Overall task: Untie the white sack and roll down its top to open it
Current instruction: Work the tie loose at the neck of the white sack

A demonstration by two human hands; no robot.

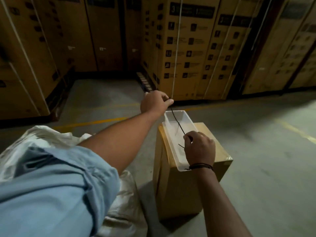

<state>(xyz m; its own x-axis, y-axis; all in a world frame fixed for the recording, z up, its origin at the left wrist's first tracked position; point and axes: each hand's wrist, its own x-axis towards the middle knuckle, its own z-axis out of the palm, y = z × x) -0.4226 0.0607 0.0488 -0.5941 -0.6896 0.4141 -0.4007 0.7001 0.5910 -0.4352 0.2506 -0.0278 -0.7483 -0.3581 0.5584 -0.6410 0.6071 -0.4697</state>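
The white sack [42, 139] stands at the lower left, its crumpled top showing behind my blue sleeve; more of its body shows at the bottom centre. A thin black tie string [177, 121] is stretched between both hands, away from the sack. My left hand [154, 102] reaches far forward and pinches the string's far end. Nearer to me, my right hand [200, 147] pinches the other end. The string hangs above a clear plastic tray [172, 144]. My left arm hides much of the sack's mouth.
The clear tray rests on a brown cardboard box [217, 146] standing on the concrete floor right of the sack. Tall stacked cartons [184, 48] with white straps wall the back and left. Yellow floor lines [95, 123] cross the aisle.
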